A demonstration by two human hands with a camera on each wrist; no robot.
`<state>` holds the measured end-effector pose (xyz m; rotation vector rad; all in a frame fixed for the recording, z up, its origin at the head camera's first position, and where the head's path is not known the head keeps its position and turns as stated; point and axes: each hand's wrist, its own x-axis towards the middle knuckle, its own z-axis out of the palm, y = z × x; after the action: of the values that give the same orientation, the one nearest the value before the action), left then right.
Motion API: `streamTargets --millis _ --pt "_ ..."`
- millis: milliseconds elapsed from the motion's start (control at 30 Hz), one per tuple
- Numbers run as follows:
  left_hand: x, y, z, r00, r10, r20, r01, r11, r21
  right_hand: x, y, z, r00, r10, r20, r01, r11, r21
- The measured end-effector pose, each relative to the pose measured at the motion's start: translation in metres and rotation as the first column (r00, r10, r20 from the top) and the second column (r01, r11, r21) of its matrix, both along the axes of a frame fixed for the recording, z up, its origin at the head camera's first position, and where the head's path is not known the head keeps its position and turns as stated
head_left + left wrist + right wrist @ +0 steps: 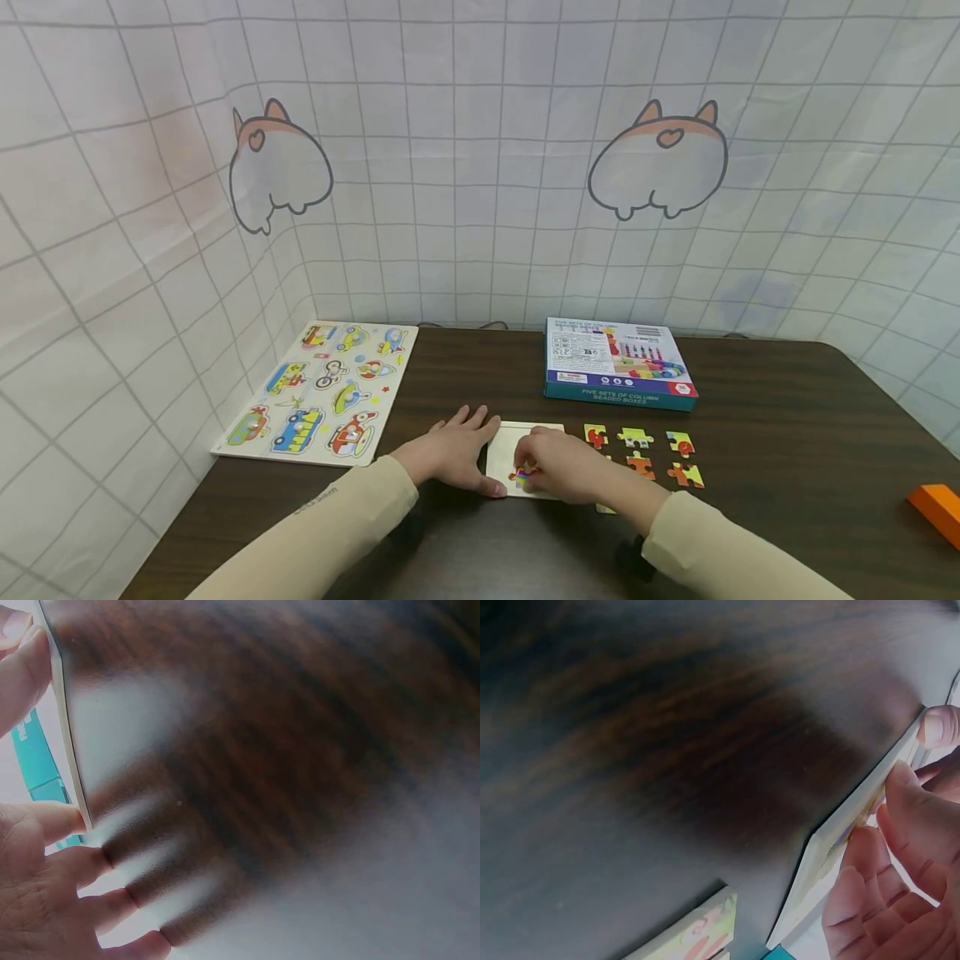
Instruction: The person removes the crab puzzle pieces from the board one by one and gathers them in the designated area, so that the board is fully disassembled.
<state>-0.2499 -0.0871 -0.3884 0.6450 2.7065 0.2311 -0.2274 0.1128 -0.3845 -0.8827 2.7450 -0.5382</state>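
A pale wooden puzzle board (506, 442) with a raised rim lies flat on the dark table. My left hand (454, 454) rests at its left side, fingers spread, with the thumb on the near left corner and the index finger at the far left corner. Over the board, my right hand (564, 468) pinches a colourful jigsaw piece (522, 476) low against its surface; the fingers cover part of the piece. Right of the board lie several loose jigsaw pieces (636, 438), some partly hidden by the right hand and arm. One loose piece (705, 930) also shows in the right wrist view.
Behind the board stands a flat, teal-edged toy box (621, 398). A large vehicle peg puzzle (318, 398) lies at the left beside the cloth wall (480, 250). An orange object (937, 512) sits at the right edge of the dark table (795, 417).
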Motion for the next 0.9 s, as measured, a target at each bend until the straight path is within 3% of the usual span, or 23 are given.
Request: streamTargets --millis 433,633,900 --pt "0.000 0.000 0.001 1.000 0.003 0.004 -0.003 1.000 0.008 0.001 -0.004 0.000 0.996 -0.086 0.032 0.086 0.996 -0.012" --pt "0.000 0.000 0.000 1.000 0.002 0.005 -0.002 1.000 0.011 -0.002 0.002 0.000 0.999 -0.039 0.034 0.041 0.998 -0.053" --pt "0.000 0.000 0.000 1.000 0.005 0.001 -0.005 1.000 0.003 -0.007 0.016 0.002 0.988 -0.012 0.157 0.040 0.983 -0.179"
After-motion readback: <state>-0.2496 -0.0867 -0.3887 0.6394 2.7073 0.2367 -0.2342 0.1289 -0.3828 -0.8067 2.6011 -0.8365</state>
